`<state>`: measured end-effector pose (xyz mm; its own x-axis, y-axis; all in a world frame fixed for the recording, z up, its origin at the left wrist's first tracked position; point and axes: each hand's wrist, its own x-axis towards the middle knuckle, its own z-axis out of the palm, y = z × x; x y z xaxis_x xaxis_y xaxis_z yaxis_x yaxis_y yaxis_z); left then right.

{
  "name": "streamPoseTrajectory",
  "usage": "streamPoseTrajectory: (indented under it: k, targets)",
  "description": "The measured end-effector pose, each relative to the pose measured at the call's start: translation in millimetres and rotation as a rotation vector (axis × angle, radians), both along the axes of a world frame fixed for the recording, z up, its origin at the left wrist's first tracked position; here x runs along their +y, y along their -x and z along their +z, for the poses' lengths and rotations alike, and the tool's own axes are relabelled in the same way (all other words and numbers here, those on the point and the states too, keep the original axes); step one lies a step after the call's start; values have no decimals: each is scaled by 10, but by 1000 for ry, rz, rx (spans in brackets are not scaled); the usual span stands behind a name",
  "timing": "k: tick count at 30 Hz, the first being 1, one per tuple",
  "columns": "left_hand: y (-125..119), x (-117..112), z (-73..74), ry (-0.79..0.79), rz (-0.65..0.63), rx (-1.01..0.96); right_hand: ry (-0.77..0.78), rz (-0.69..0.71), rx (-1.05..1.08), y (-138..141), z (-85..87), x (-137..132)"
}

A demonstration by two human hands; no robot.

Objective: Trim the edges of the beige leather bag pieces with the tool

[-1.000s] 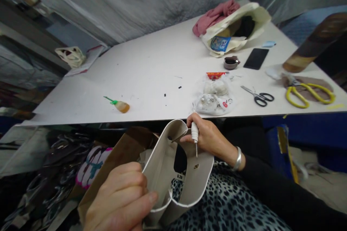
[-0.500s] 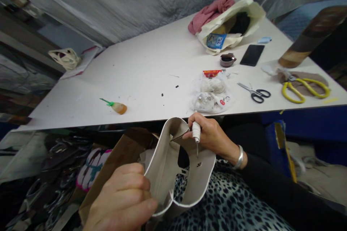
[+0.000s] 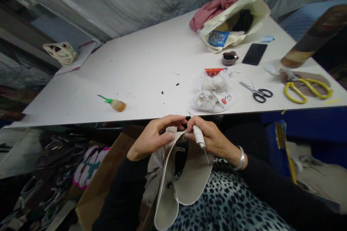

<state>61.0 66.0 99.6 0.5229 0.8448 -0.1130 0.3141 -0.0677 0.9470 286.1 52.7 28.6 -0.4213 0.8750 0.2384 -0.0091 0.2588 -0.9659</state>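
A beige shoe upper (image 3: 193, 178) with pale cut edges hangs open over my lap. My left hand (image 3: 155, 135) is on its upper left edge, thumb on the near side and fingers reaching over toward my right hand. My right hand (image 3: 214, 139) is closed around an awl (image 3: 198, 136) with a white wrapped handle. The awl's thin metal shaft slants down over the upper, and a small tip shows at the handle's other end. My right thumb and forefinger also pinch the upper's top edge. The fingertips partly hide the spot where both hands meet.
On the white table (image 3: 135, 61) lie a green-tipped bottle (image 3: 117, 105), a plastic bag (image 3: 211, 92), black-handled scissors (image 3: 257, 92), yellow-handled cutters (image 3: 307, 88), a phone (image 3: 255, 53) and a cloth bag (image 3: 258, 7). A cardboard box (image 3: 101, 177) stands below the table's edge.
My left hand has moved from a closed fist at lower left, up and right to the upper's top edge. The upper has turned and hangs lower; the awl has tilted in my right hand.
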Motion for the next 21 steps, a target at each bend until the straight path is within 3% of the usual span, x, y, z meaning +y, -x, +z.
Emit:
streamPoseTrajectory:
  k: [3,7,13,17,21]
  targets:
    - [-86,47,6,-33,-102,193,-30,-62,-5,1,-52,26]
    - [-175,72,-62,-50,-51,303,-78,-100,-9,10,-138,88]
    - [-229,157,-265,-5,97,276,-104,-113,-40,52,-203,175]
    - [-199,310,-356,91,62,184,-90,-143,-60,38,-236,215]
    - [6,557,-463,295,180,146,10,-167,28,-150,-299,204]
